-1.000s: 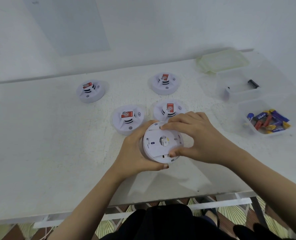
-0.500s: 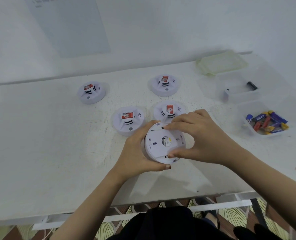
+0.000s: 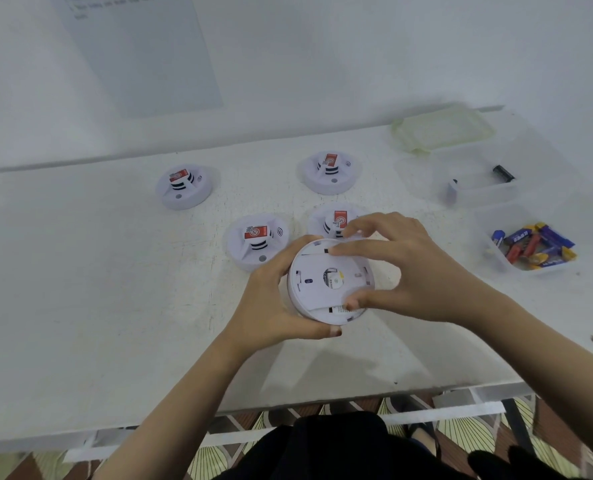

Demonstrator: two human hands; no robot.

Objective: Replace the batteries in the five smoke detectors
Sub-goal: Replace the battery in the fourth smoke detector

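Smoke detector, round and of white plastic [image 3: 326,282], is held above the near middle of the worn white table [image 3: 80,271]. Its flat back is turned toward the camera, and a small round opening is seen at its centre. It is gripped by both hands. The left hand [image 3: 271,299] is curled round its left rim with the thumb at the near edge. The right hand [image 3: 416,271] pinches it across, fingertips on the far edge and thumb on the near edge.

At the right of the table two clear plastic tubs are set one behind the other. In the nearer clear tub [image 3: 494,252] a heap of loose batteries in blue, yellow and red wrappers [image 3: 534,245] is piled. In the farther clear tub [image 3: 478,197] a single black battery [image 3: 503,173] is laid at the back right. A small dark-tipped item at its left wall is too blurred to be named. A pale green plastic lid [image 3: 440,131] is laid flat behind the tubs, close to the wall.

Four more round white detectors with red labels on their raised centres are stood on the table beyond the hands: the far-left detector [image 3: 186,187], the far-middle detector [image 3: 331,173], the near-left detector [image 3: 257,242] and the near-right detector [image 3: 333,220]. The last is partly hidden by the right fingers and the held unit's far edge.

A pale sheet of paper [image 3: 142,53] with blurred text is fixed to the wall.
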